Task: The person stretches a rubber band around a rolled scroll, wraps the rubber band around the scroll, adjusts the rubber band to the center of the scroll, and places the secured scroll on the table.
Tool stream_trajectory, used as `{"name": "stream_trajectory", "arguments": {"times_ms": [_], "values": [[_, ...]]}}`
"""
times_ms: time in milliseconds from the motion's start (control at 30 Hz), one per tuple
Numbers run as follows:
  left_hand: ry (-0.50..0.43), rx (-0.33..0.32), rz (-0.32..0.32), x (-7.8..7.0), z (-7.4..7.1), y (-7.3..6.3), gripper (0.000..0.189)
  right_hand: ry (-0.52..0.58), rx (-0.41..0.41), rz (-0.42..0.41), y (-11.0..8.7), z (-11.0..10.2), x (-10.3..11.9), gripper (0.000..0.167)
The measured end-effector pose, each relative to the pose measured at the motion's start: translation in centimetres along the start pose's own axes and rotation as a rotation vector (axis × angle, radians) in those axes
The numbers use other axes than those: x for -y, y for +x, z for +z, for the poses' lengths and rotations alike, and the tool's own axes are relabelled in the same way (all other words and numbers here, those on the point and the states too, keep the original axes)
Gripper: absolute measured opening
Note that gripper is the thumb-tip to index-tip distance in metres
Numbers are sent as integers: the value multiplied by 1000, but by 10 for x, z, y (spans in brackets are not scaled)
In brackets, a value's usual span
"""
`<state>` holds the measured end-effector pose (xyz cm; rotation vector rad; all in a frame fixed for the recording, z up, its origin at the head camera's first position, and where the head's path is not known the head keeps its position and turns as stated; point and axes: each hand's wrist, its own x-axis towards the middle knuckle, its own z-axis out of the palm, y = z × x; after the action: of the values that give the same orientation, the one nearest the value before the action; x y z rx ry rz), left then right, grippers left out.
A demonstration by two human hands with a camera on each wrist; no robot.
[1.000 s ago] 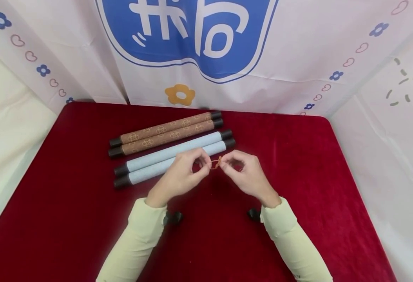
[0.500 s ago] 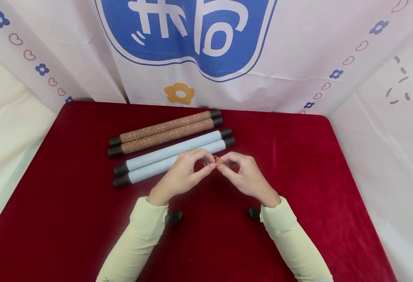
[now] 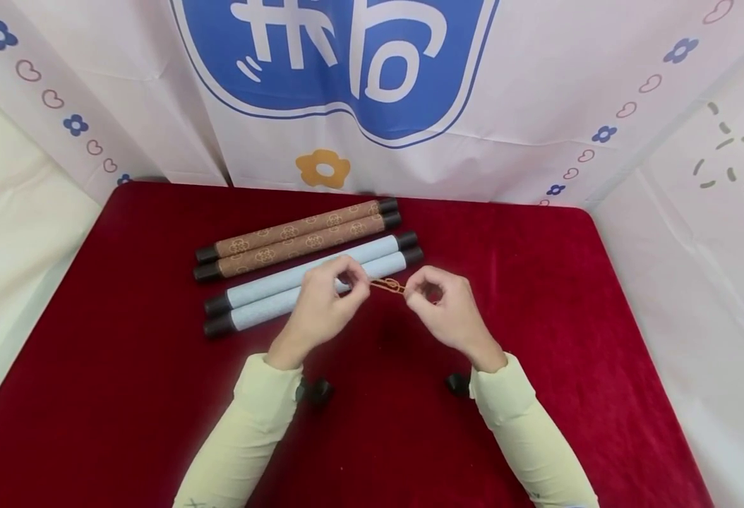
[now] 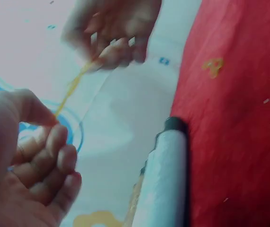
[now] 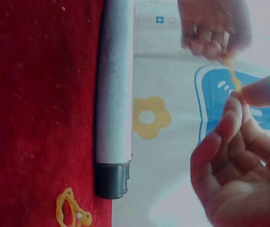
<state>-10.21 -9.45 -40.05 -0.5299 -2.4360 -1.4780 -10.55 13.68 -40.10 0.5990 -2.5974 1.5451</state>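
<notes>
A thin yellow-orange rubber band [image 3: 387,285], looped over itself in the middle, spans the gap between the two hands. My left hand [image 3: 322,303] pinches one end between thumb and forefinger. The other end is pinched by my right hand [image 3: 453,310]; its remaining fingers curl loosely in the right wrist view. The band looks taut in both wrist views. Beneath the hands, more yellow rubber bands [image 4: 213,67] lie bunched on the red cloth, hidden behind the right hand in the head view. Two light-blue rolled scrolls [image 3: 321,269] with black ends lie just behind, the nearer one partly covered by my left hand.
Two brown patterned scrolls [image 3: 298,229] with black ends lie side by side farther back on the red velvet tabletop [image 3: 518,339]. A white printed curtain [image 3: 505,155] hangs along the table's back edge, with white sheets at both sides.
The hands come together at half a second ago, bunching the rubber band between the fingertips. Now they stand farther apart, the left shifted left, with the band drawn out between them.
</notes>
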Motion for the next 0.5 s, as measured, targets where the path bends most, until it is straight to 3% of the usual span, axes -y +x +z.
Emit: {"name": "stream_trajectory", "arguments": {"times_ms": [133, 200, 267, 367, 500], "values": [[32, -214, -84, 9, -19, 3, 7, -13, -146, 32, 3, -7, -6, 18], [47, -282, -118, 14, -31, 3, 7, -22, -206, 51, 4, -13, -9, 17], [69, -302, -130, 18, -39, 4, 7, -19, -236, 61, 5, -16, -12, 17], [53, -191, -64, 19, -38, 3, 6, -3, -171, 20, 4, -14, -12, 17], [12, 118, 52, 11, -21, 1, 4, 26, -7, -56, 2, -6, -8, 12]]}}
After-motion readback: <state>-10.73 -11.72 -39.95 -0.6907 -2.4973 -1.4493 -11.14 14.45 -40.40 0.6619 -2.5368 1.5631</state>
